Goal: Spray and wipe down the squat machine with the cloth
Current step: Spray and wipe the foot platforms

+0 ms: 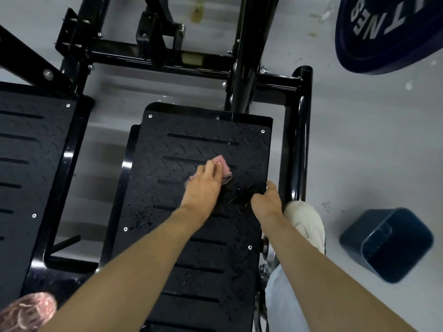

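Two bare forearms reach from the near edge toward the far side. The left hand (203,188) lies palm down on the right footplate (191,255) of the squat machine (297,140), its fingers bent over a bunched pink cloth (223,167) and pressing it onto the tread surface near the plate's middle. Part of the cloth shows beyond the fingertips on the far side.

The right hand (267,200) sits at the plate's right edge, just right of the left hand. Its fingers are blurred, so it cannot be told whether it grips the edge or only rests there.

Water droplets (141,216) spot the plate's near-left area. A second footplate (31,152) lies to the left, apart from the first.

A pale shoe (308,224) stands beside the frame on the right. A dark blue bin (388,245) sits on the grey floor (371,144) further right. Part of a blue weight plate (388,32) shows at far right.
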The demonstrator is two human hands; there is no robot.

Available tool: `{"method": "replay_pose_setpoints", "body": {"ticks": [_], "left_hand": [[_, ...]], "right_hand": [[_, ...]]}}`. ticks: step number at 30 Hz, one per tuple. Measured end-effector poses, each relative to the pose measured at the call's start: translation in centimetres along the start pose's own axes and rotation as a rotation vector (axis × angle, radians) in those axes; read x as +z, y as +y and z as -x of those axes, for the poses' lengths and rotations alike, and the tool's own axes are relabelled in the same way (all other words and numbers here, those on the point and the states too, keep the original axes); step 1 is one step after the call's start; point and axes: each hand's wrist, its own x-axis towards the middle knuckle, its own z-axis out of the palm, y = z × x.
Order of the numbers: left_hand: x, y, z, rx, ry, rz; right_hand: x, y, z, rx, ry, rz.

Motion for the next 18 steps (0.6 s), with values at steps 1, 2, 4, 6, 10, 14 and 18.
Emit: {"method": "replay_pose_setpoints", "body": {"ticks": [1,2,4,6,10,14,18], "left_hand": [[0.4,1.2,0.4,0.062,-0.007,0.001],[0.9,2.2,0.8,0.189,-0.008,-0.018],[1.5,3.1,0.9,0.528,0.007,-0.151],[1.0,2.8,-0.6,0.714,0.046,-0.331],[-1.7,3.1,-5.3,0.420,0.082,-0.257],[-3.4,4.9,-7.3,0.053,0.078,0.055],[-0.8,5.3,-3.6,0.409,0.045,-0.068]], "right_hand": [[-0.1,0.0,0.0,0.020,0.002,-0.048],[-0.3,-0.1,-0.1,0.036,0.001,-0.103],[-0.8,-0.3,-0.3,0.083,-0.029,-0.219],[-1.9,-0.4,-0.4,0.100,-0.077,-0.330],[-3.6,-0.2,-1.1,0.212,-0.147,-0.394],[-3.2,-1.2,-1.1,0.235,-0.150,-0.312],[-3.9,-0.5,-0.2,0.232,-0.176,-0.501]]}}
